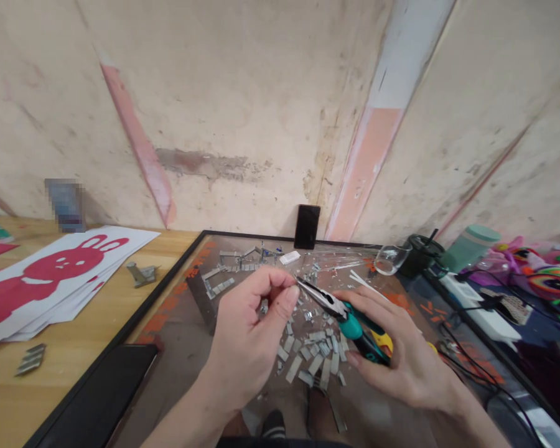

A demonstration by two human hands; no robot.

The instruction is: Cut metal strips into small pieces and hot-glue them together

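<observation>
My right hand (401,354) is wrapped round a pair of needle-nose pliers (354,326) with teal and black handles. The jaws point up and left, their tips touching the fingertips of my left hand (247,336). Thumb and forefinger of that left hand are pinched together; whatever sits between them is too small to make out. Below the jaws lie many loose grey flat pieces (315,361) scattered on the glass tabletop (168,379). Behind my left hand are grey pieces joined into bent strips (221,287). Something yellow (382,341) shows behind the pliers, mostly hidden.
A phone (307,227) leans against the wall. To the right stand a clear glass (392,258), a dark cup (417,255), a green tumbler (471,247), a white power strip (480,311) and cables. Rabbit-print papers (56,280) and a black phone-like slab (98,398) lie left.
</observation>
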